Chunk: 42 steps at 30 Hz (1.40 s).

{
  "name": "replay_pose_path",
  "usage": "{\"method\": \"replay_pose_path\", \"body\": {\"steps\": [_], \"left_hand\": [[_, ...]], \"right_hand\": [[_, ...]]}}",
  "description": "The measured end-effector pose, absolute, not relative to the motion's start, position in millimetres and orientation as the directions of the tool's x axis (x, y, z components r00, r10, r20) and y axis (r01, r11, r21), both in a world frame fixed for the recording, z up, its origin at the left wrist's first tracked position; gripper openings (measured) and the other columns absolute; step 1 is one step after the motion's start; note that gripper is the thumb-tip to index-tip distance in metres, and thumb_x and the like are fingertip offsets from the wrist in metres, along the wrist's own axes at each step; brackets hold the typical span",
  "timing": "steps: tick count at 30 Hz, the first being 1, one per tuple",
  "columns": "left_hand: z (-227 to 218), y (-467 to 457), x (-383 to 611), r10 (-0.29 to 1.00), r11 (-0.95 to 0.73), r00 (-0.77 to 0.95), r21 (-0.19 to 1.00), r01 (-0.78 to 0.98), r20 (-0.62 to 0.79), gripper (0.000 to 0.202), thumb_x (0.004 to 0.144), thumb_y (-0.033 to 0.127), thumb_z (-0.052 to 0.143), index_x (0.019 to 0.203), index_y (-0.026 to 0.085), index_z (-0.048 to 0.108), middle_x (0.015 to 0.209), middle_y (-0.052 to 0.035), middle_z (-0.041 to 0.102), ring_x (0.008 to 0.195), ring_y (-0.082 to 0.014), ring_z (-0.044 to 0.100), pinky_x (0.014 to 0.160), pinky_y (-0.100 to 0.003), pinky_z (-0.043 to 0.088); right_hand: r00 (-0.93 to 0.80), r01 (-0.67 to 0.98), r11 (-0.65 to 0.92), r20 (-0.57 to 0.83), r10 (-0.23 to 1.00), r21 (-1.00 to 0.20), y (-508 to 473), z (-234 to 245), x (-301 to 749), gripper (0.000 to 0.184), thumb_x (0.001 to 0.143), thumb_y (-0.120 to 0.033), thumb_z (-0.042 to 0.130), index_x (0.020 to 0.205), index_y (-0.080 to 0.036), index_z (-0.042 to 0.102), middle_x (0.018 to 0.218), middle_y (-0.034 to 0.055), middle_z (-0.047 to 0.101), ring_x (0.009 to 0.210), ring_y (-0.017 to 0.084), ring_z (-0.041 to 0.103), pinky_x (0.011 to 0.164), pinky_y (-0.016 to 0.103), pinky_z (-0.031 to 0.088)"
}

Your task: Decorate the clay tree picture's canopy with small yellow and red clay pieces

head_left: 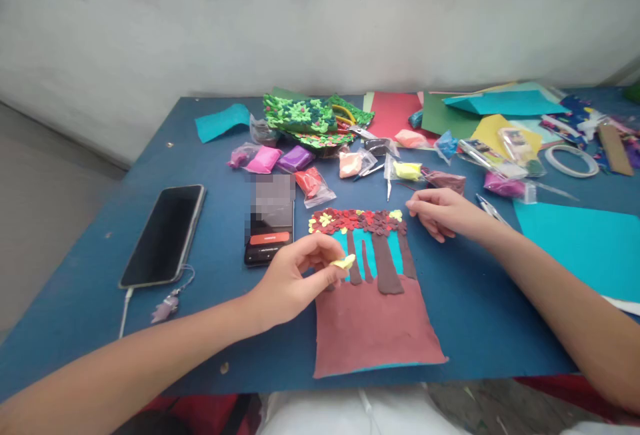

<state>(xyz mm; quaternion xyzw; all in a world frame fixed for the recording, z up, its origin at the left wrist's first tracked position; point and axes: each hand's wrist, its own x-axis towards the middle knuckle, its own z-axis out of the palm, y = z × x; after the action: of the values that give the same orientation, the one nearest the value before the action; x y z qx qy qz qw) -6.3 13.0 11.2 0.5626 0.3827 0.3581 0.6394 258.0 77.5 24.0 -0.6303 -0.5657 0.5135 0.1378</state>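
Observation:
Between the thumb and forefinger of my left hand (pixel 293 285) is a small piece of yellow clay (pixel 346 262), held over the left side of a clay picture (pixel 375 328). The picture has a reddish-brown lower half, dark brown tree trunks (pixel 387 265) on turquoise, and a top band of red, maroon and yellow clay flowers (pixel 360 222). My right hand (pixel 447 214) hovers by the picture's upper right corner, thumb and forefinger pinched together and the other fingers curled. Whether anything tiny is in that pinch cannot be made out.
Two phones (pixel 163 235) (pixel 270 222) lie to the left, one on a charging cable. Behind the picture are bags of clay, including yellow (pixel 407 170) and red (pixel 313 184), and a green flowered piece (pixel 300 115). Turquoise sheet (pixel 580 248) and tape roll (pixel 571 160) lie right.

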Motion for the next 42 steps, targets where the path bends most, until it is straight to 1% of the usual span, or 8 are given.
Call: {"method": "replay_pose_path", "body": {"steps": [3, 7, 13, 19, 29, 35, 38, 42], "left_hand": [[8, 13, -8, 0.877, 0.084, 0.478, 0.996, -0.042, -0.054, 0.017, 0.085, 0.017, 0.060, 0.102, 0.018, 0.060, 0.072, 0.0020, 0.057, 0.061, -0.0092, 0.061, 0.057, -0.018, 0.049], [3, 12, -10, 0.845, 0.054, 0.534, 0.994, -0.099, 0.007, 0.037, 0.092, 0.022, 0.051, 0.128, 0.029, 0.046, 0.074, 0.0029, 0.054, 0.061, -0.0096, 0.062, 0.051, -0.018, 0.044], [7, 14, -9, 0.834, 0.049, 0.548, 0.998, 0.032, -0.059, 0.022, 0.092, 0.031, 0.051, 0.101, 0.015, 0.063, 0.072, -0.0020, 0.059, 0.059, -0.0118, 0.061, 0.050, -0.021, 0.043], [13, 13, -11, 0.818, 0.042, 0.571, 0.998, 0.057, -0.066, 0.021, 0.091, 0.034, 0.051, 0.086, 0.015, 0.055, 0.067, 0.0001, 0.055, 0.059, -0.0113, 0.055, 0.055, -0.023, 0.043], [14, 15, -12, 0.808, 0.060, 0.578, 0.993, 0.104, -0.110, 0.037, 0.086, 0.044, 0.046, 0.061, 0.019, 0.037, 0.051, 0.0060, 0.038, 0.045, -0.0078, 0.036, 0.046, -0.022, 0.032], [13, 15, -13, 0.804, 0.020, 0.585, 0.987, 0.159, -0.111, 0.041, 0.091, 0.041, 0.039, 0.056, 0.019, 0.036, 0.046, 0.0061, 0.036, 0.041, -0.0067, 0.033, 0.041, -0.021, 0.028], [11, 15, -11, 0.821, -0.026, 0.564, 0.981, 0.194, -0.090, 0.040, 0.094, 0.035, 0.040, 0.059, 0.016, 0.048, 0.048, 0.0028, 0.047, 0.045, -0.0079, 0.044, 0.045, -0.020, 0.035], [9, 14, -9, 0.857, -0.123, 0.514, 0.975, 0.185, 0.010, 0.027, 0.093, 0.027, 0.044, 0.079, 0.014, 0.063, 0.060, -0.0014, 0.060, 0.053, -0.0106, 0.056, 0.048, -0.020, 0.041]], "right_hand": [[-0.167, 0.576, -0.322, -0.493, 0.854, -0.751, 78, 24, 258, 0.021, 0.087, -0.024, 0.045, 0.067, -0.018, 0.046, 0.033, -0.0072, 0.044, 0.025, 0.008, 0.041, 0.025, 0.015, 0.024], [-0.163, 0.583, -0.321, -0.494, 0.854, -0.747, 78, 24, 258, 0.020, 0.087, -0.023, 0.043, 0.068, -0.019, 0.046, 0.033, -0.0072, 0.044, 0.025, 0.008, 0.041, 0.025, 0.015, 0.025], [-0.163, 0.587, -0.318, -0.493, 0.854, -0.745, 78, 25, 257, 0.019, 0.087, -0.024, 0.044, 0.068, -0.019, 0.046, 0.034, -0.0068, 0.045, 0.025, 0.008, 0.042, 0.026, 0.016, 0.025], [-0.168, 0.583, -0.318, -0.494, 0.853, -0.747, 78, 25, 258, 0.020, 0.086, -0.026, 0.047, 0.068, -0.019, 0.046, 0.034, -0.0072, 0.045, 0.025, 0.008, 0.042, 0.025, 0.015, 0.025], [-0.174, 0.579, -0.311, -0.486, 0.856, -0.754, 77, 24, 258, 0.020, 0.087, -0.026, 0.045, 0.068, -0.019, 0.046, 0.033, -0.0066, 0.045, 0.025, 0.008, 0.041, 0.026, 0.015, 0.025], [-0.184, 0.567, -0.306, -0.480, 0.858, -0.765, 77, 23, 259, 0.021, 0.086, -0.028, 0.050, 0.068, -0.018, 0.047, 0.034, -0.0073, 0.045, 0.026, 0.008, 0.042, 0.025, 0.015, 0.025], [-0.190, 0.564, -0.306, -0.480, 0.856, -0.767, 78, 23, 259, 0.023, 0.086, -0.030, 0.052, 0.067, -0.018, 0.047, 0.034, -0.0071, 0.045, 0.025, 0.008, 0.042, 0.025, 0.015, 0.024], [-0.190, 0.566, -0.303, -0.479, 0.857, -0.767, 78, 23, 259, 0.022, 0.087, -0.029, 0.050, 0.067, -0.018, 0.047, 0.034, -0.0070, 0.045, 0.026, 0.007, 0.042, 0.025, 0.014, 0.025]]}}
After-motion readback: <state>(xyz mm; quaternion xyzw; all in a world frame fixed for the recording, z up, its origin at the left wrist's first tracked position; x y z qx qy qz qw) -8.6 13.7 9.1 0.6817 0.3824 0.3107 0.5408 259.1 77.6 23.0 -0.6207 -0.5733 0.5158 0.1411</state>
